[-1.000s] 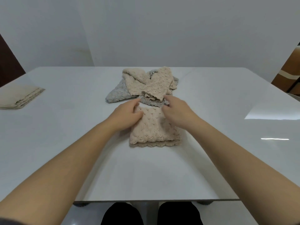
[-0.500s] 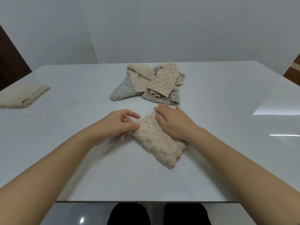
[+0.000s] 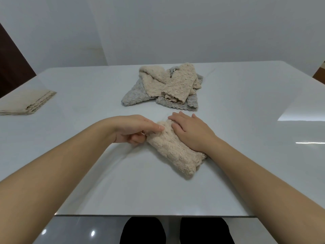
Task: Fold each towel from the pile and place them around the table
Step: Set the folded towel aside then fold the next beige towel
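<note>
One towel is done and parked: a neatly folded beige towel with a scalloped edge (image 3: 26, 103) sits at the far left edge of the glossy white table (image 3: 246, 124), well apart from everything else.

Number two is in work right now, near the front middle of the table. It is a beige bobbly-textured towel (image 3: 174, 152), already doubled into a thick, narrow strip. It lies slantwise, one end pointing up toward the pile and the other tucked by the person's right forearm. The right hand (image 3: 191, 132) lies flat on top, fingers straight and close together, pressing the upper half down. The left hand (image 3: 135, 129) pinches the strip's upper left end, one digit laid over the cloth and the rest curled beneath it.

Beyond the fingertips, in the middle of the table, waits the heap of crumpled beige and grey towels (image 3: 167, 87), near the strip but not touching it. I make out at least two beige pieces over grey, though the tangle hides the true count.

So, by my reckoning: one is placed, and one is most of the way folded but not yet set at its spot. The heap has yet to be folded, so the job looks well short of half done.
</note>
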Tool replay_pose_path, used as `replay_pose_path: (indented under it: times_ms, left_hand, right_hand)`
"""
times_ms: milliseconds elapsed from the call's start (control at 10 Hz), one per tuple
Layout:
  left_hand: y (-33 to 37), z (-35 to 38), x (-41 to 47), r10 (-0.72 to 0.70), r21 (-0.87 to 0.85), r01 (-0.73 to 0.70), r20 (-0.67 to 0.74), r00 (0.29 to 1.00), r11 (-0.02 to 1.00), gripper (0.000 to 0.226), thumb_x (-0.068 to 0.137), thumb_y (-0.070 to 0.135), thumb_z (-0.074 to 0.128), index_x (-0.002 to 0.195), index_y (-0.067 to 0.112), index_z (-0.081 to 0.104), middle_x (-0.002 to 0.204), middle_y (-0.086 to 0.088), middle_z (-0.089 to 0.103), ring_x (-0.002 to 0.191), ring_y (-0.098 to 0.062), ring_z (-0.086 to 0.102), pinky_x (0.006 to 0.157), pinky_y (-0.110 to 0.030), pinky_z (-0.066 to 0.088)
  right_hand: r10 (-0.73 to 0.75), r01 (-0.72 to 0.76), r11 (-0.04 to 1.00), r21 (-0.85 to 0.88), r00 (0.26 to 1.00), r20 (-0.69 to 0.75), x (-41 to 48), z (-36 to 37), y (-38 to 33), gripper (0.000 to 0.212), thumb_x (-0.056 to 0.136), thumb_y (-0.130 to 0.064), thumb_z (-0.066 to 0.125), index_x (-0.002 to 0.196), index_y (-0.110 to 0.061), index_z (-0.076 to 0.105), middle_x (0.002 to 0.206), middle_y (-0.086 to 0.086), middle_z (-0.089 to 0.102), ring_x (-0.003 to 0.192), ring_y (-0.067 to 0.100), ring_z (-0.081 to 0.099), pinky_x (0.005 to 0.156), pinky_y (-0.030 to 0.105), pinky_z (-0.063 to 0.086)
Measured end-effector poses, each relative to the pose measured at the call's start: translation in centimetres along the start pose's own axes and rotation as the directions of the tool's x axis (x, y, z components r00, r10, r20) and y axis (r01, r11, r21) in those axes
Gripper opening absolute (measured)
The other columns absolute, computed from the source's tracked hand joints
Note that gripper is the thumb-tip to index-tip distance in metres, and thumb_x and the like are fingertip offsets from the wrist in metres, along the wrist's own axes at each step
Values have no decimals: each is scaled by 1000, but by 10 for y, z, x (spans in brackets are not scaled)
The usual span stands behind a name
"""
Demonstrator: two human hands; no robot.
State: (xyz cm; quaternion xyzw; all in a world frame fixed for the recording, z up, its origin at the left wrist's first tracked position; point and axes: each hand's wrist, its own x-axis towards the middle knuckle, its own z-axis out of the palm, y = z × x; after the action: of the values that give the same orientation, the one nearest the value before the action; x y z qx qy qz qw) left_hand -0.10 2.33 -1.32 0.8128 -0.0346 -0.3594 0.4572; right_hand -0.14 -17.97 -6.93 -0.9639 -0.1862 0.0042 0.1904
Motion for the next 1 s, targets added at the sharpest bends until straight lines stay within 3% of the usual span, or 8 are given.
replay_pose_path:
  times_ms: [100, 500, 700, 800, 1000]
  left_hand:
    - [-3, -5, 2, -43, 40, 47, -78, 996, 998, 30, 88, 31, 68, 69, 20, 47, 58, 3, 32, 41, -9, 21, 40, -18, 17]
    - [-11, -7, 1, -119, -67, 109, -155, 981, 992, 32, 85, 26, 72, 61, 19, 52, 54, 4, 45, 40, -9, 29, 38, -18, 25]
    - [-8, 0, -3, 100, -36, -104, -92, 991, 994, 30, 72, 30, 75, 67, 19, 48, 50, 6, 40, 42, -9, 34, 40, -17, 27]
    - [-6, 1, -1, 126, -76, -127, -9, 992, 989, 31, 71, 35, 70, 72, 18, 44, 53, 4, 34, 37, -7, 24, 37, -18, 20]
    - [3, -2, 12, -57, -20, 62, 209, 976, 998, 29, 91, 36, 53, 78, 10, 50, 37, 5, 29, 32, -5, 19, 39, -18, 13]
  right_hand:
    - [4, -4, 1000, 0, 1000, 1, -1, 0, -1, 45, 106, -34, 23, 147, -24, 36, 158, -5, 29, 148, 14, 18, 120, 41, 9]
    - [-1, 1, 1000, 8, 1000, 0, 0, 1, 1, 45, 105, -36, 23, 147, -24, 36, 158, -5, 29, 148, 14, 18, 121, 43, 8]
    - [1, -1, 1000, -8, 1000, -1, 1, 2, 1, 45, 105, -36, 22, 147, -25, 36, 158, -5, 29, 148, 14, 19, 120, 43, 8]
    - [5, -5, 1000, -8, 1000, 3, 0, 2, 1, 45, 105, -36, 22, 147, -26, 35, 158, -6, 29, 148, 13, 18, 121, 43, 8]
    - [13, -13, 1000, -8, 1000, 2, 1, 2, 1, 45, 105, -36, 23, 147, -26, 36, 159, -6, 28, 148, 12, 18, 121, 42, 8]
